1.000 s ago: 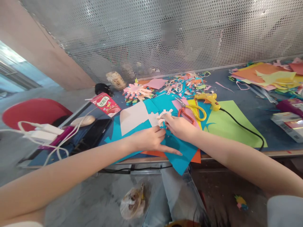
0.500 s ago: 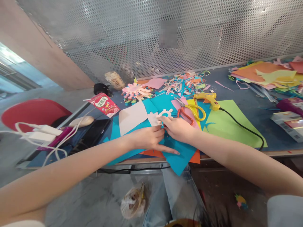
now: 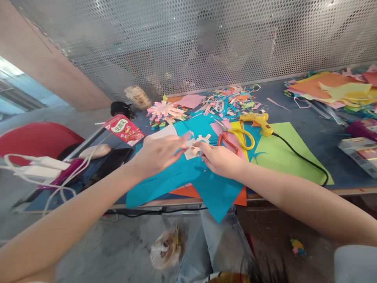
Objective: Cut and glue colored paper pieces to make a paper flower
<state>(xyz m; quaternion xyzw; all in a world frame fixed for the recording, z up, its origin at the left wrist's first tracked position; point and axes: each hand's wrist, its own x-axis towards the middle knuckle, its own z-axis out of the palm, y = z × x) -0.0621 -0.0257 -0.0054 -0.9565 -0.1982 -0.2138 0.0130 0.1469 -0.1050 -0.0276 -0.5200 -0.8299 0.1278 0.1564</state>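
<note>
My right hand [image 3: 220, 159] pinches the near edge of a white fringed paper piece [image 3: 203, 140], its index finger lying across the edge. A smaller pale paper [image 3: 191, 152] lies just left of those fingertips. My left hand [image 3: 159, 154], slightly blurred, hovers over the left side with its fingers stretched out and nothing visible in them. Beneath it, a larger white sheet [image 3: 163, 132] is partly hidden. Blue paper [image 3: 165, 186] spreads under both hands. Scissors [image 3: 237, 135] with red and yellow handles rest right beside my right hand.
A yellow glue gun [image 3: 259, 122] with a black cord sits on green paper [image 3: 285, 153]. Paper flowers [image 3: 165, 114] and scraps [image 3: 229, 103] lie at the back. At left are a pink drink carton [image 3: 125, 129], a phone [image 3: 110, 167] and white cables [image 3: 63, 179].
My left hand has moved away from the fringed paper, up and to the left, its fingers straightening. My right hand stays at the paper. The view has shifted slightly.
</note>
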